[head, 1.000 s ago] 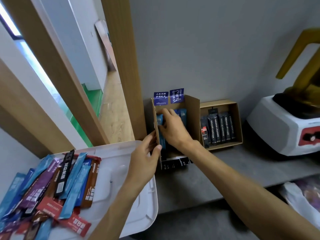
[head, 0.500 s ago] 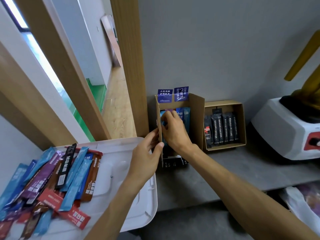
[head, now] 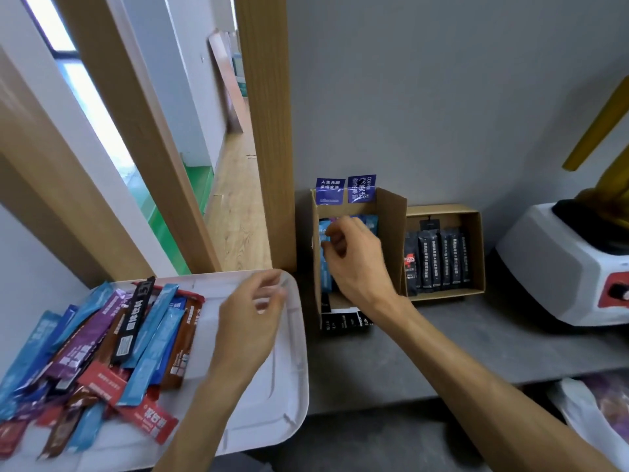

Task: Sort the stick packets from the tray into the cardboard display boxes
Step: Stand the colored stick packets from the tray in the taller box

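A white tray (head: 279, 386) at the lower left holds a heap of stick packets (head: 102, 352) in blue, purple, red, brown and black. The taller cardboard display box (head: 391, 226) stands against the wall with blue packets (head: 325, 253) upright inside. My right hand (head: 354, 257) reaches into that box, fingers curled on the top of a blue packet. My left hand (head: 252, 318) hovers over the bare right part of the tray, fingers loosely curled, holding nothing. A lower cardboard box (head: 476, 253) to the right holds a row of black packets (head: 439, 264).
A white and red machine (head: 561, 267) sits at the right on the grey shelf (head: 442, 342). A wooden door post (head: 265, 131) rises just left of the boxes. A plastic bag (head: 592, 407) lies below the shelf edge at the lower right.
My left hand has let go of the tall box's left wall and moved left over the tray. My right hand stays in the box, fingers now curled on a blue packet.
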### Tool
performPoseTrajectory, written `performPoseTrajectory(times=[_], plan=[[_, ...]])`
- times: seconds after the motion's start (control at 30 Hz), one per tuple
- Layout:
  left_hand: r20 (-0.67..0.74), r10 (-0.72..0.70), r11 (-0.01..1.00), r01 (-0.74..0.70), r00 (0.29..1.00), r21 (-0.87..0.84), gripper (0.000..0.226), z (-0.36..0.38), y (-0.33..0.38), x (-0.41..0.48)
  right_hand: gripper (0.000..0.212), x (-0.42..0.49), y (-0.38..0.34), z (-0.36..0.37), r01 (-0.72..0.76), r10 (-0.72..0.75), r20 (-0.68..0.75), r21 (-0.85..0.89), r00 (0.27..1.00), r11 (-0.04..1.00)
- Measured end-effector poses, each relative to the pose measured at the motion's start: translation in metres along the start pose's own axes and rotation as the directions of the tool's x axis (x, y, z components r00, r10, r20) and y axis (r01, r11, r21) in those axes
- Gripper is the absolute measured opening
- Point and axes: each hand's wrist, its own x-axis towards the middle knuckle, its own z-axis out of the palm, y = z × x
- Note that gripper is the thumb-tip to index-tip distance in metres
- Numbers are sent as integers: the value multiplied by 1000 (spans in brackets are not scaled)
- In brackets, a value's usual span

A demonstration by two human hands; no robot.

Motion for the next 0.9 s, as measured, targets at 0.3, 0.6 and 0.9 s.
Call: performPoseTrajectory(times=[0.3, 0.6, 0.9], plan=[[-331, -65, 945, 165, 941, 283, 7, -97, -44, -21, 23, -27, -86, 12, 142, -150, 38, 164, 988, 976], [-295, -232, 763, 361, 927, 535, 21, -127, -83, -50, 3, -53, -101, 120, 49, -79, 449, 79, 890, 996], [-283, -197, 746, 331, 939, 579, 30, -123, -88, -60, 29, -64, -93, 154, -27, -19, 569, 72, 822, 997]])
